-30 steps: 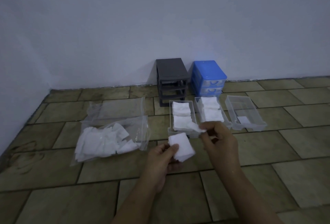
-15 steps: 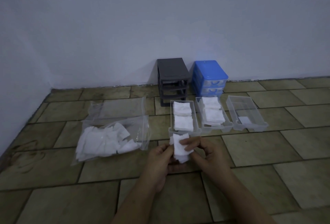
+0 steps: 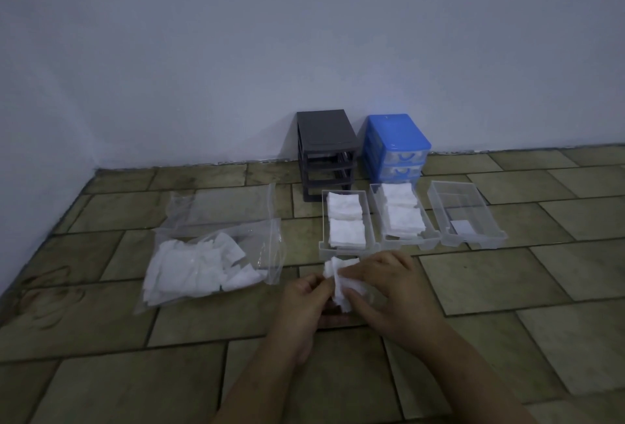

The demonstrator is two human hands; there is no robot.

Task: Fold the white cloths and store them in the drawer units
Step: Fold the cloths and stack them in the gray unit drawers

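Observation:
Both hands hold one white cloth (image 3: 339,276) low over the tiled floor. My left hand (image 3: 304,308) pinches its left edge, and my right hand (image 3: 389,291) grips its right side with the thumb below. Just beyond them lie three clear drawers. The left drawer (image 3: 323,220) holds two folded cloths, the middle drawer (image 3: 376,213) holds a stack of folded cloths, and the right drawer (image 3: 487,217) holds only a small white piece. A grey drawer unit (image 3: 324,149) and a blue drawer unit (image 3: 395,142) stand against the wall.
A clear plastic bag (image 3: 216,254) with several loose white cloths lies on the floor to the left of my hands. The wall (image 3: 304,34) runs behind the units and meets a side wall at the far left.
My right hand brought the cloth's lifted corner back from the right and down over the piece. Both hands now close together on the folded cloth.

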